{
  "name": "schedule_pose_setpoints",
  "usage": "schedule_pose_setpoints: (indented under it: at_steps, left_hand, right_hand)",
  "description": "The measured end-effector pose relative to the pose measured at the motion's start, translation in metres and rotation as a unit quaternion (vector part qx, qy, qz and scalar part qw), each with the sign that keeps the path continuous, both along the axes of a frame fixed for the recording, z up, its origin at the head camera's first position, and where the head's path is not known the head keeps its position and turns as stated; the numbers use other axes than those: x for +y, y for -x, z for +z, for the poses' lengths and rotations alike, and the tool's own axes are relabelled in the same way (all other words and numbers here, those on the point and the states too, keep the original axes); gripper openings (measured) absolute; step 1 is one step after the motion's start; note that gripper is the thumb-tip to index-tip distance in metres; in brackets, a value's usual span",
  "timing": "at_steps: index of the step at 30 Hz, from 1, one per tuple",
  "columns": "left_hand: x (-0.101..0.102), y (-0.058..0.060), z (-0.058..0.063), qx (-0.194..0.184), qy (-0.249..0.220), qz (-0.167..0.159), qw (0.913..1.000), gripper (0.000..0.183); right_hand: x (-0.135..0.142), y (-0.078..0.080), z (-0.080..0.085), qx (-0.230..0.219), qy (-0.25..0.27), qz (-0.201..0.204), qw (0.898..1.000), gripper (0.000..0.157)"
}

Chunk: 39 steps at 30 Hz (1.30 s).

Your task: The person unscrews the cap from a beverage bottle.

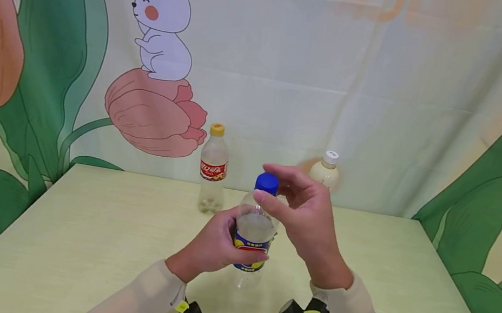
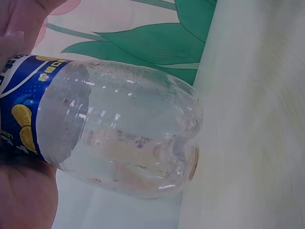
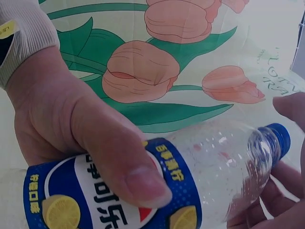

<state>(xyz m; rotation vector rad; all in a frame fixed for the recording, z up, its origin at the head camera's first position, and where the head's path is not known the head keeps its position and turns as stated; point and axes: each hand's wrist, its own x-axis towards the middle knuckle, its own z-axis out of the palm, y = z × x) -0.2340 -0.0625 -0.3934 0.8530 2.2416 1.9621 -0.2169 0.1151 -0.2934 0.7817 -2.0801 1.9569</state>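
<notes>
A clear plastic soda bottle (image 1: 255, 227) with a blue lemon-pictured label stands upright between my hands above the middle of the table. My left hand (image 1: 221, 245) grips it round the label, thumb across the front, as the right wrist view also shows. On top is a blue cap (image 1: 267, 183). My right hand (image 1: 307, 217) is at the cap, thumb on the near side and fingers behind. In the right wrist view, a gap shows between the thumb and the cap (image 3: 282, 138). The left wrist view shows the bottle's clear lower part (image 2: 128, 129); whether its base touches the table is unclear.
At the back of the table (image 1: 85, 240) stands a clear bottle (image 1: 213, 172) with a yellow cap and red label. Behind my right hand is a cream-coloured bottle (image 1: 324, 172) with a white cap, partly hidden. A printed curtain (image 1: 264, 71) hangs behind the table.
</notes>
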Motion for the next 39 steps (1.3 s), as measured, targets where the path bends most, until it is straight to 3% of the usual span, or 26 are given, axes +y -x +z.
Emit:
schedule_pose_setpoints:
  at_steps: [6, 11, 25, 39]
  left_hand:
    - [0.0007, -0.0004, -0.0003, -0.002, 0.002, -0.002, 1.0, 0.062]
    - [0.0012, -0.0003, -0.001, 0.004, -0.002, -0.003, 1.0, 0.059]
    - [0.0015, -0.0007, -0.0008, 0.02, -0.011, -0.003, 0.9997, 0.057]
    - [0.0008, 0.0004, -0.0018, 0.021, -0.014, -0.008, 0.9996, 0.059]
  right_hand:
    - [-0.006, -0.0027, 0.0003, -0.006, 0.006, -0.064, 0.998, 0.036]
    - [-0.007, -0.0033, 0.0021, 0.001, 0.023, -0.076, 0.997, 0.031]
    - [-0.0046, -0.002, 0.0009, 0.013, 0.038, -0.042, 0.998, 0.028]
    - [-0.0026, -0.0021, -0.0018, -0.008, 0.047, 0.026, 0.999, 0.032]
